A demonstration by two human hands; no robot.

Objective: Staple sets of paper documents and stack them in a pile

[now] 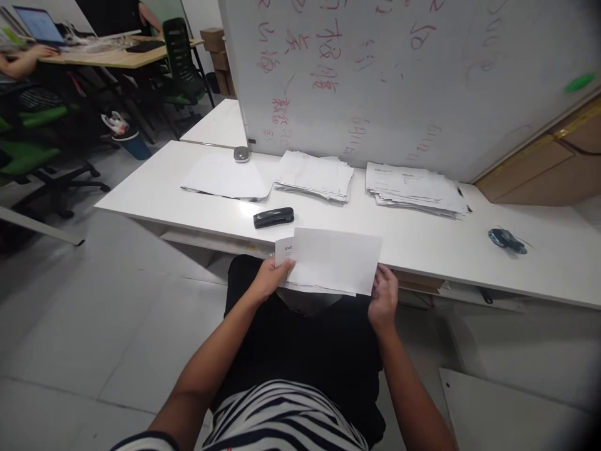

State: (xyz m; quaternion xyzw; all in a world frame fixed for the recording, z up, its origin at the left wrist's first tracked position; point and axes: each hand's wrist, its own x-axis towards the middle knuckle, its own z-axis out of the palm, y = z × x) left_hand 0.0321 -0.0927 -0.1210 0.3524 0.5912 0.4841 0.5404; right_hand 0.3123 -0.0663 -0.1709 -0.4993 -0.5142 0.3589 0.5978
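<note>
Between my two hands, above my lap at the desk's front edge, are white paper sheets (335, 260) with a little print at the left. My left hand (272, 277) grips their left edge, thumb on top. At the right edge, my right hand (384, 294) has its fingers curled around the paper. A black stapler (273, 217) lies on the desk just beyond the sheets. Farther back are a paper stack (314, 175), a second printed stack (413, 188) to its right, and flat white sheets (230, 176) to the left.
The white desk (211, 216) backs onto a whiteboard (375, 81) with red writing. A small grey round-cornered device (241, 154) sits at the back left, a dark blue object (507, 240) at the right. A cardboard box (544, 166) stands far right. Other people work at a table (113, 58) behind.
</note>
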